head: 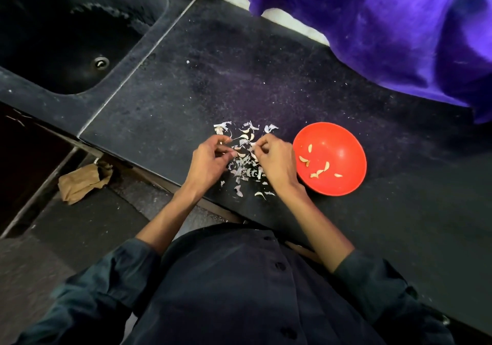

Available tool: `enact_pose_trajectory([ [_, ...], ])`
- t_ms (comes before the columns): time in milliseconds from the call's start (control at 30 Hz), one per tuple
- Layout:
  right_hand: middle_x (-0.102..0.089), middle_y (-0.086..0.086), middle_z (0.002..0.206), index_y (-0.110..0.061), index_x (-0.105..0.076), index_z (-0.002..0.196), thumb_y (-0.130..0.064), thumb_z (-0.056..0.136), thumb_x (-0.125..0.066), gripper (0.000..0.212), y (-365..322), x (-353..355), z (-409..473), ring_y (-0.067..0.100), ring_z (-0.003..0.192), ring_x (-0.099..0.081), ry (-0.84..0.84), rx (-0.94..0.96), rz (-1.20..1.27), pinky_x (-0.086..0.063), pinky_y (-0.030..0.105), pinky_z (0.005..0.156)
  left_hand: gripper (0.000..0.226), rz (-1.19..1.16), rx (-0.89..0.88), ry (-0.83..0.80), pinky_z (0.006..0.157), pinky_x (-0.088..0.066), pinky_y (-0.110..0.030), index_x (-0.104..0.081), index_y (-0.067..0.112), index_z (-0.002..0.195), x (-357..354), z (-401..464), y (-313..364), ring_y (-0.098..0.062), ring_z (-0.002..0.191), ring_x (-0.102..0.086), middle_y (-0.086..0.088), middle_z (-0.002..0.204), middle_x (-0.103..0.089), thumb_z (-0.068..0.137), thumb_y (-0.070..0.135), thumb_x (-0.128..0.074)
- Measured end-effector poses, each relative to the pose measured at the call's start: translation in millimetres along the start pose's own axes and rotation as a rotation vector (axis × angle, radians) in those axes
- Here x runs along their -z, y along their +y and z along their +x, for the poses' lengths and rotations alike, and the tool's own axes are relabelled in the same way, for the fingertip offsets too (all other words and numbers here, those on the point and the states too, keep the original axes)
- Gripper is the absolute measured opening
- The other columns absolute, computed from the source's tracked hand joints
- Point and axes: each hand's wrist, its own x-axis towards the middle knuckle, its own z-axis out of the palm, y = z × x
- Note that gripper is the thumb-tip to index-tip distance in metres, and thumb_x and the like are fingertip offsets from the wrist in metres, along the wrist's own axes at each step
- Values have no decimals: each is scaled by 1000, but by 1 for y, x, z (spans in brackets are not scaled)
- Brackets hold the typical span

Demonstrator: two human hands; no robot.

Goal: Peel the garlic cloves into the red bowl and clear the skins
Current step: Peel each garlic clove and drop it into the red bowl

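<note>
Both hands, left hand (210,158) and right hand (277,160), pinch garlic (241,155).

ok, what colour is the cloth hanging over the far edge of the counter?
Purple; the cloth shows only in the head view, draped at the top right.

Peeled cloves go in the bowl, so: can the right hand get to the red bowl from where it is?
Probably yes. The right hand works over the garlic skins, and the red bowl sits open just to its right on the counter, with nothing between them.
</note>
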Motion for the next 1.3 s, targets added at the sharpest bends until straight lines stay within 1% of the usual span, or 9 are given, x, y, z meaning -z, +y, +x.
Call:
enact_pose_trajectory([
  [167,-74,4,87,-13,-70,97,-7,86,-70,13,4,8,-18,17,77,-70,18,-1,262,-58,41,74,35,-50,-76,-54,62,-58,-25,-58,12,125,-8,1,10,-6,86,-64,-1,107,-67,91,16,-66],
  [267,-73,3,88,-14,-69,102,0,85,-68,22,7,11,-23,16,78,-71,1,-29,323,-59,41,75,31,9,-129,-108,74,-59,-33,-65,14,120,-11,4,10,-8,92,-64,-1,115,-68,90,16,-68],
  [333,-72,1,85,-14,-67,104,2,85,-68,25,6,14,-24,15,76,-71,-3,-26,344,-58,41,76,25,41,-152,-135,80,-57,-36,-70,18,112,-13,5,11,-10,91,-66,2,109,-70,87,18,-70],
  [533,-73,1,88,-13,-69,108,-6,86,-71,23,5,19,-27,13,78,-71,-31,-18,401,-59,41,75,10,48,-199,-115,77,-54,-23,-74,21,92,-16,3,21,2,77,-67,10,87,-73,83,20,-74],
  [767,-72,-4,75,-21,-75,89,-11,86,-71,11,0,29,-31,15,71,-71,-57,-24,531,-61,38,70,11,264,-400,-7,65,-40,-8,-75,10,93,-17,-3,21,2,67,-55,7,79,-65,88,17,-69],
  [900,-70,5,77,-8,-71,94,0,88,-65,12,-6,32,-33,6,63,-67,-152,-132,797,-58,21,62,13,391,-513,105,63,-43,-26,-71,9,90,-20,-8,20,-15,68,-56,0,78,-63,92,15,-60],
  [1133,-74,0,76,2,-70,99,8,82,-67,19,-4,39,-34,11,68,-69,-177,-142,973,-57,22,66,10,604,-614,131,51,-39,-28,-59,6,75,-22,-12,22,-19,61,-46,-2,67,-52,83,-1,-61],
  [1233,-75,2,78,1,-72,98,8,81,-68,19,-4,39,-35,12,70,-68,-149,-114,941,-58,24,68,17,483,-545,94,53,-33,-26,-60,5,71,-22,-12,27,-14,58,-41,7,62,-46,87,11,-57],
  [1300,-75,5,80,-5,-75,93,4,81,-71,16,-3,37,-36,16,71,-67,-92,-73,872,-59,32,72,26,249,-332,34,52,-35,-26,-64,4,68,-23,-12,33,-9,51,-43,10,53,-49,90,17,-57],
])
